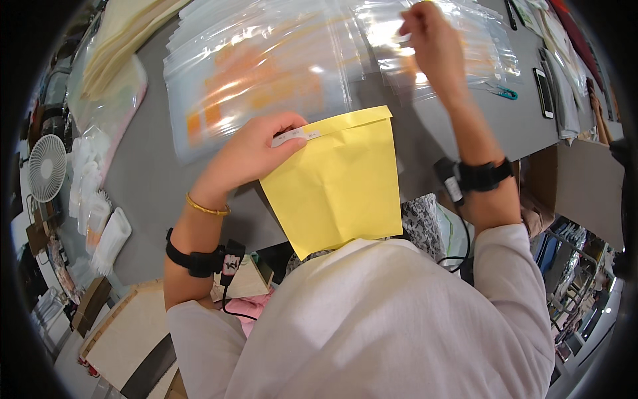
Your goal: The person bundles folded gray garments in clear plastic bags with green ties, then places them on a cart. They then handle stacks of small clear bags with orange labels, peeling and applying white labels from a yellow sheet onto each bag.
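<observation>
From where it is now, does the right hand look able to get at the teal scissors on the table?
Probably yes. The right hand is raised over the plastic bags, and the scissors lie close beside the forearm on the bare table, with nothing covering them.

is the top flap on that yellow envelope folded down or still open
Folded down: the yellow envelope shows a flat folded band along its top edge, and the left hand pinches a white strip there.

The left hand sits at the centre of the frame, fingers curled and thumb pressed forward in a pinch, forearm rising from the lower left. The right hand is stretched to the upper right, fingers bent together, arm nearly straight.
</observation>
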`<act>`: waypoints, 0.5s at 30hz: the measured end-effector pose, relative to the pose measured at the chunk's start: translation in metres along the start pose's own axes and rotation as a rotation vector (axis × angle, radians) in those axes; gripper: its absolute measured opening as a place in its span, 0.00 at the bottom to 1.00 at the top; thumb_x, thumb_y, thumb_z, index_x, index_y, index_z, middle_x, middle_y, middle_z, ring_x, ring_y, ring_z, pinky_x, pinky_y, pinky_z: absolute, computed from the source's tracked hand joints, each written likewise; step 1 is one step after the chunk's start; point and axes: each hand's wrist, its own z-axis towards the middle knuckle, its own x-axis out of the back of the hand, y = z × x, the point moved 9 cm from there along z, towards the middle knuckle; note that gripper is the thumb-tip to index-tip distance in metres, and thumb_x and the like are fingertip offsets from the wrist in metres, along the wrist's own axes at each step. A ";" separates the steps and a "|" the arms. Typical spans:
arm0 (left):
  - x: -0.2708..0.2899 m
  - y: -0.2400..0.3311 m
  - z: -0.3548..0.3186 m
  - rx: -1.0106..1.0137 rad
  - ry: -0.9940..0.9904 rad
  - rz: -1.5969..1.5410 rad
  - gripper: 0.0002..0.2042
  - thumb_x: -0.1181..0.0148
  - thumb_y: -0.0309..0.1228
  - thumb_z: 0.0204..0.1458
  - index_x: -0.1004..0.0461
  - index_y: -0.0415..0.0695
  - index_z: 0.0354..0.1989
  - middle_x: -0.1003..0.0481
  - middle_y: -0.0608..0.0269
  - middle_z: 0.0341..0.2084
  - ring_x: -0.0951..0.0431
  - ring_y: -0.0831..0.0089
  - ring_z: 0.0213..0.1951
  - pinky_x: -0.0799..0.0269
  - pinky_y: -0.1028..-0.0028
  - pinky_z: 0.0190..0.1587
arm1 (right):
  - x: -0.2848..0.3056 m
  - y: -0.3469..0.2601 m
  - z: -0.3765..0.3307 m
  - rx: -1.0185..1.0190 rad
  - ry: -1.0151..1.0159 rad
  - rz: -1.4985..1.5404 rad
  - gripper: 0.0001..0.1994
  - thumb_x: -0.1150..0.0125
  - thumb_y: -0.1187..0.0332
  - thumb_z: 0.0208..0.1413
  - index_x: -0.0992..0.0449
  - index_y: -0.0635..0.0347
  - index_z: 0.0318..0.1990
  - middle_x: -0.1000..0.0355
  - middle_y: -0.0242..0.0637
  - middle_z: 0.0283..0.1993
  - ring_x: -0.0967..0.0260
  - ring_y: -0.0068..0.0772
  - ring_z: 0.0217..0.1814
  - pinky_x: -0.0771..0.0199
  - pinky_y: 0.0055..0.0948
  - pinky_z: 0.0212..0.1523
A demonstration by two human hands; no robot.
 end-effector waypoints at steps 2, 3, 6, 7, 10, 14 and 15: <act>-0.001 -0.006 0.005 0.038 -0.061 -0.117 0.08 0.43 0.29 0.65 0.22 0.38 0.44 0.23 0.73 0.36 0.26 0.86 0.38 0.28 0.80 0.41 | 0.033 0.041 0.021 -0.061 0.122 -0.019 0.07 0.45 0.67 0.67 0.30 0.62 0.42 0.24 0.45 0.29 0.25 0.50 0.31 0.27 0.43 0.35; 0.000 -0.008 0.008 0.055 -0.084 -0.153 0.08 0.43 0.30 0.65 0.23 0.38 0.44 0.22 0.72 0.35 0.25 0.86 0.38 0.27 0.79 0.40 | 0.050 0.054 0.033 -0.057 0.154 -0.117 0.08 0.43 0.66 0.67 0.29 0.62 0.44 0.23 0.46 0.31 0.24 0.49 0.34 0.26 0.43 0.37; -0.001 -0.016 0.012 0.181 -0.145 -0.210 0.09 0.43 0.30 0.64 0.23 0.37 0.45 0.20 0.70 0.33 0.23 0.85 0.36 0.27 0.79 0.40 | 0.088 0.046 0.039 0.042 0.329 -0.632 0.14 0.37 0.64 0.64 0.28 0.56 0.53 0.27 0.50 0.51 0.29 0.46 0.53 0.31 0.44 0.54; 0.000 -0.016 0.015 0.195 -0.145 -0.235 0.09 0.43 0.30 0.64 0.23 0.37 0.45 0.20 0.70 0.33 0.23 0.86 0.36 0.27 0.81 0.39 | 0.092 0.029 0.030 0.091 0.400 -0.843 0.18 0.34 0.64 0.63 0.28 0.53 0.57 0.30 0.51 0.60 0.32 0.45 0.61 0.34 0.44 0.61; 0.000 -0.008 0.025 0.188 -0.142 -0.323 0.09 0.43 0.30 0.64 0.23 0.37 0.45 0.20 0.71 0.33 0.22 0.87 0.36 0.27 0.82 0.39 | 0.052 -0.011 -0.013 0.080 0.063 -0.138 0.12 0.31 0.70 0.57 0.19 0.54 0.49 0.20 0.31 0.38 0.22 0.32 0.37 0.23 0.31 0.39; -0.005 0.002 0.032 0.155 -0.146 -0.432 0.11 0.43 0.29 0.64 0.23 0.37 0.50 0.19 0.70 0.38 0.21 0.86 0.37 0.26 0.82 0.41 | -0.015 -0.100 -0.113 0.477 -0.171 -0.034 0.09 0.27 0.64 0.51 0.20 0.54 0.36 0.26 0.31 0.36 0.26 0.39 0.42 0.24 0.37 0.39; -0.010 0.004 0.031 0.150 -0.177 -0.466 0.11 0.43 0.29 0.64 0.23 0.37 0.51 0.19 0.70 0.39 0.21 0.86 0.38 0.25 0.81 0.42 | -0.021 -0.099 -0.115 0.422 -0.141 -0.048 0.09 0.27 0.64 0.51 0.20 0.55 0.36 0.27 0.31 0.36 0.26 0.39 0.42 0.24 0.37 0.39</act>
